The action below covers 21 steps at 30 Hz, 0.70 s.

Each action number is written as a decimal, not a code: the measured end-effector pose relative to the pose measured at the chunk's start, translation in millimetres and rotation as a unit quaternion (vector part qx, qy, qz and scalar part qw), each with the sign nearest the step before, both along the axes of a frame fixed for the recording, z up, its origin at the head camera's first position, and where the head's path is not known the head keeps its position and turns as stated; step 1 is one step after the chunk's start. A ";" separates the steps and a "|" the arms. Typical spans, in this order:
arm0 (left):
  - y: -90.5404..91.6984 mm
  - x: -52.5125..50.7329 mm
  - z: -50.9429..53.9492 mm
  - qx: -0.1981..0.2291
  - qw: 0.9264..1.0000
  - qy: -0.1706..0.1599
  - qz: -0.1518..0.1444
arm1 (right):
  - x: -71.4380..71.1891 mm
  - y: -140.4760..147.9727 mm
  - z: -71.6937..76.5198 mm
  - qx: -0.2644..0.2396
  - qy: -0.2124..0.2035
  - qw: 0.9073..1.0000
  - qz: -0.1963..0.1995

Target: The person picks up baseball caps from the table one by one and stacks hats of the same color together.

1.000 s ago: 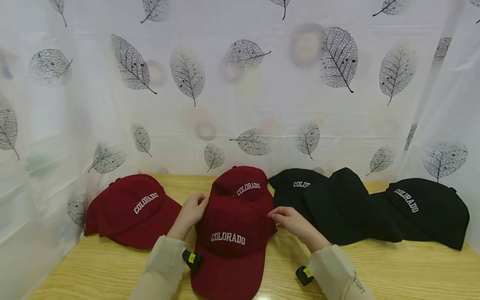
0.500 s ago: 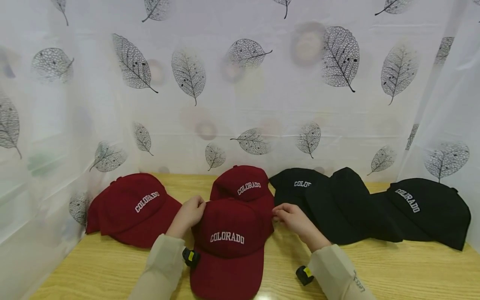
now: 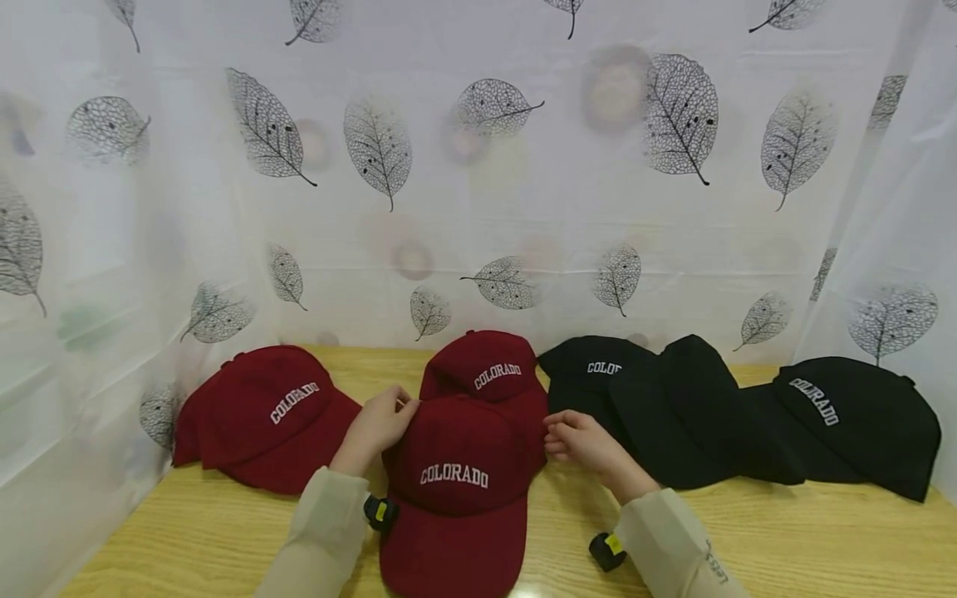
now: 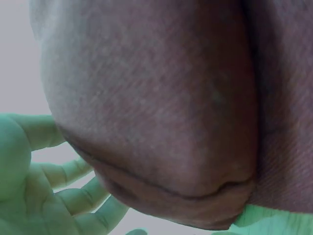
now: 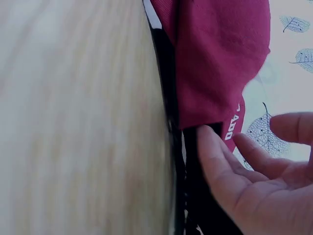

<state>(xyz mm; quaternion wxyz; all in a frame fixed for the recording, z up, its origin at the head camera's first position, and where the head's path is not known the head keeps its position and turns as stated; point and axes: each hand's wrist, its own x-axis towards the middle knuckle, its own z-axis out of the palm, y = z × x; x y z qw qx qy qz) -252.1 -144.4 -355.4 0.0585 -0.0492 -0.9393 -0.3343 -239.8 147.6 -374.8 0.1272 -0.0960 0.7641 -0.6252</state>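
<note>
A dark red cap [image 3: 454, 440] with white COLORADO lettering lies in front of another red cap [image 3: 486, 357], its brim toward the body. At its left rear edge is my left hand [image 3: 380, 428], fingers loosely bent. In the left wrist view the cap [image 4: 151, 107] hides the fingertips of that hand [image 4: 49, 196], so contact is unclear. My right hand [image 3: 591, 444] is at the right side of the red caps, fingers slightly bent and holding nothing. The right wrist view shows this hand [image 5: 254, 181] with its thumb apart and fingertips by the lower edge of red fabric [image 5: 220, 58].
More red caps [image 3: 262, 415] overlap at the left. Several black caps [image 3: 680, 415] overlap from the centre right to the right end of the wooden table [image 3: 748, 540]. A white curtain [image 3: 463, 208] with leaf prints stands behind and at both sides.
The front red cap has settled lower, showing more of the cap behind. My right hand has shifted slightly right, away from the cap's side; my left hand stays by its left rear edge.
</note>
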 end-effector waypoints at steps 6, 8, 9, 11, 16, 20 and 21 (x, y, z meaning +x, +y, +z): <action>2.7 0.1 2.0 0.000 1.000 0.011 -0.006 | -0.6 -2.8 -2.4 -0.035 -0.031 0.999 -0.027; 3.0 0.5 2.3 -0.003 1.000 0.014 -0.007 | -0.2 -3.0 -3.3 -0.035 -0.039 0.998 -0.030; 3.0 0.4 2.3 -0.005 1.000 0.016 -0.007 | -0.2 -3.1 -4.0 -0.038 -0.045 0.998 -0.034; 2.5 0.1 1.7 -0.009 1.000 0.018 -0.007 | -0.7 -3.6 -5.7 -0.052 -0.059 0.996 -0.036; 0.8 0.1 0.5 -0.017 1.000 0.018 -0.004 | -3.0 -5.0 -9.3 -0.135 -0.085 0.986 -0.049; 0.9 2.5 3.2 -0.017 1.000 0.017 -0.007 | -3.3 -7.4 -9.1 -0.200 -0.094 0.973 -0.069; 1.0 3.2 4.3 -0.017 1.000 0.015 -0.009 | -3.1 -8.4 -8.6 -0.213 -0.094 0.969 -0.078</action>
